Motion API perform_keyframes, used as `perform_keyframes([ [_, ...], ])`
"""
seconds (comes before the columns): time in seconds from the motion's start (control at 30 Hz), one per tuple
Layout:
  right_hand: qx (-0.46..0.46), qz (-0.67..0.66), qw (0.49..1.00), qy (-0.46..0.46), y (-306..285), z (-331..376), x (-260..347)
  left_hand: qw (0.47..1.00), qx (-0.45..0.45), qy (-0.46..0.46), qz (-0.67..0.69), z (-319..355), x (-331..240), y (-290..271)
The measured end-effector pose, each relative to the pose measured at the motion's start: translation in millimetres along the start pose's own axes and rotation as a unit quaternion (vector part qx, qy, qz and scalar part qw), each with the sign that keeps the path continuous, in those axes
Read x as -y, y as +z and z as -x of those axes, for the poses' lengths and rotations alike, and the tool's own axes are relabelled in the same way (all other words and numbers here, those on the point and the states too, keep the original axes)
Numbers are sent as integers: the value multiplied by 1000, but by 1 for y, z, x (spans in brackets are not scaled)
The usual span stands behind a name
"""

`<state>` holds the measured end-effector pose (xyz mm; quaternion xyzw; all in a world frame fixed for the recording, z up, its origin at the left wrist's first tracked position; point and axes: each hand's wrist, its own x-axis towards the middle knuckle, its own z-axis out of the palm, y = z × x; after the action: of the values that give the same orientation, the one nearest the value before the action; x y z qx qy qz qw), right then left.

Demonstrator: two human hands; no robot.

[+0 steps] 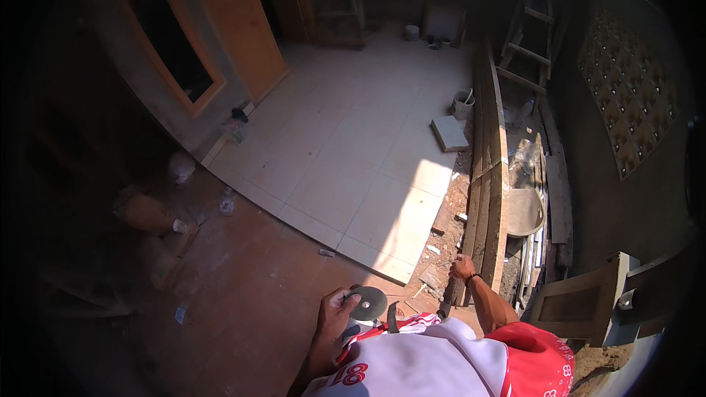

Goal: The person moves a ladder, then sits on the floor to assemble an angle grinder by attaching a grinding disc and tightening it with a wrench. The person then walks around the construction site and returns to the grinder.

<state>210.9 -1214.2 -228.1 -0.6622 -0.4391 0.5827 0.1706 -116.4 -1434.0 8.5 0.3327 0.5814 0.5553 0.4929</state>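
Observation:
My left hand [337, 312] grips a dark round grinding disc [369, 304] with a pale metal centre, close to the front of my shirt. The thumb presses on the disc's face, while the other fingers are mostly hidden behind it. Reaching out to the right, my right hand [463, 267] wears a dark band at the wrist. Its fingers are drawn together beside the long wooden beams [488, 176], above rubble-strewn ground. Whatever those fingers hold, if anything, is too small to tell. A dark strap-like piece [392, 317] shows between the disc and my shirt.
Pale floor tiles [331, 154] form a raised surface ahead, ending in a stepped edge. A tile stack [448, 134] and a bucket [462, 104] stand near the beams. To the right are a basin [524, 212] and a wooden ladder [528, 51]. A sack [143, 209] lies left.

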Motion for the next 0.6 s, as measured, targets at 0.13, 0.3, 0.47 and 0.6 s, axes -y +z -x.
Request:
perform_keyframes([
  [0.13,26,-5,990,-137,34,-106,151,1000,-6,5,22,-113,-13,-32],
  [0.3,29,39,999,-12,87,-209,210,997,18,-78,-3,-278,-16,-87],
  [0.47,175,420,887,-73,61,-332,122,982,74,21,-174,-461,-117,-99],
  [0.6,220,642,699,-223,79,-365,121,973,97,25,-210,-578,-207,-106],
])
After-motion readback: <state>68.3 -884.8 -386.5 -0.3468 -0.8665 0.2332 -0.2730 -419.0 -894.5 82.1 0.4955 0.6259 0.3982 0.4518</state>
